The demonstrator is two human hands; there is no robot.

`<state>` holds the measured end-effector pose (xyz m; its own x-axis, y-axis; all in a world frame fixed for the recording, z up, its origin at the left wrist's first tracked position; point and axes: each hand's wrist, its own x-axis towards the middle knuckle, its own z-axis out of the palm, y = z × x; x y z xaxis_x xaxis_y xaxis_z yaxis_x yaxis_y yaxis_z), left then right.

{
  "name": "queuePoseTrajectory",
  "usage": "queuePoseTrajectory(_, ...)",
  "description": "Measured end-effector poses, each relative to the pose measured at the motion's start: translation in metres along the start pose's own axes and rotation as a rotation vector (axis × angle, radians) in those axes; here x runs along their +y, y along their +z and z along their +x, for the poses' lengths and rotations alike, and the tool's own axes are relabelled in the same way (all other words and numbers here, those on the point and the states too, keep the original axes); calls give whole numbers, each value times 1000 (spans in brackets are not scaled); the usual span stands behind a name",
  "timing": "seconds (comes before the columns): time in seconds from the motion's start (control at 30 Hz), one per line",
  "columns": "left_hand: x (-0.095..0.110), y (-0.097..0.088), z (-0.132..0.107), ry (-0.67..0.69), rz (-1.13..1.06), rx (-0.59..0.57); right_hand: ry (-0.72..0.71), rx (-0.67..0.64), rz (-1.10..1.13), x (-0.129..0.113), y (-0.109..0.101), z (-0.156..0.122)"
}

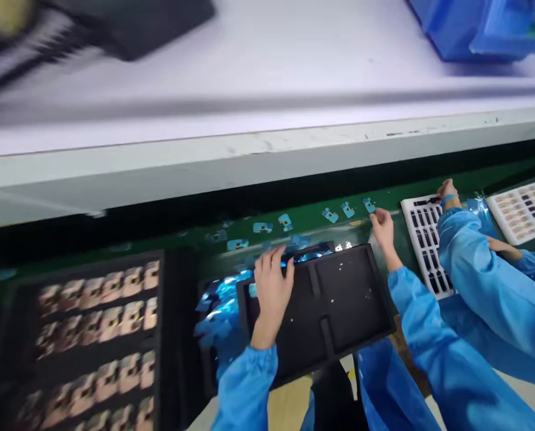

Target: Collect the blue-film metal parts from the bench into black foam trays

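Note:
My left hand (273, 287) lies over the left half of a black tray (348, 299), palm down, thumb apart from the fingers. Its fingertips reach the tray's far edge, near shiny blue film pieces (227, 293). The tray has dividers and a few tiny pale specks on its floor. My right hand (383, 230) is beyond the tray's far right corner. Its fingers are pinched together at the lower edge of a small blue film-covered part (369, 205) on the green belt (303, 212). Two similar blue parts (347, 209) sit just left of it.
A white shelf edge (249, 161) overhangs the belt. At left stands a black tray of coppery parts (101, 323), blurred. To the right, a co-worker's hand (448, 190) is over a white tray of black pieces (422, 239). Another white tray (523, 212) lies beyond.

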<state>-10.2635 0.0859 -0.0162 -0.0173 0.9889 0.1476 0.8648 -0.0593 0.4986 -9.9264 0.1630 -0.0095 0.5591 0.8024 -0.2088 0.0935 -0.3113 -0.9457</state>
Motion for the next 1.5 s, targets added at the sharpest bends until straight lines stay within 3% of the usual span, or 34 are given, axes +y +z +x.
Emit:
queuePoseTrajectory(0.07,16,30,58,-25,112,-107,-82,30,-398,21,-2,66)
queuePoseTrajectory(0.17,28,75,122,-352,319,-237,-186,-71,-790,55,13,119)
queuePoseTrajectory(0.27,30,106,154,-570,346,-247,-156,-101,-821,75,21,140)
queuePoseTrajectory(0.37,31,122,166,-694,277,-206,-31,-148,-742,78,20,157)
queuePoseTrajectory(0.47,29,128,170,-756,221,-172,-27,-279,-659,76,25,164)
queuePoseTrajectory(0.6,24,129,166,-780,201,-153,-109,-403,-562,77,51,147)
queuePoseTrajectory(0.8,37,123,170,-741,182,-210,-165,-250,-659,75,80,107)
queuePoseTrajectory(0.9,50,102,174,-549,72,-262,-115,-203,-677,63,85,102)
queuePoseTrajectory(0.97,58,80,164,-392,-17,-306,-44,-205,-586,49,84,104)
queuePoseTrajectory(1.03,65,55,139,-270,-87,-359,31,-216,-469,34,77,104)
queuePoseTrajectory(1.17,76,23,53,145,-166,-529,121,-232,-223,6,43,71)
queuePoseTrajectory(1.23,78,22,8,318,-112,-613,172,-226,-56,1,20,28)
queuePoseTrajectory(1.33,73,32,-36,410,13,-646,268,-201,104,12,-5,-57)
queuePoseTrajectory(1.43,63,47,-50,441,58,-571,427,-89,262,43,-6,-132)
queuePoseTrajectory(1.5,58,54,-49,433,55,-508,506,34,376,62,4,-162)
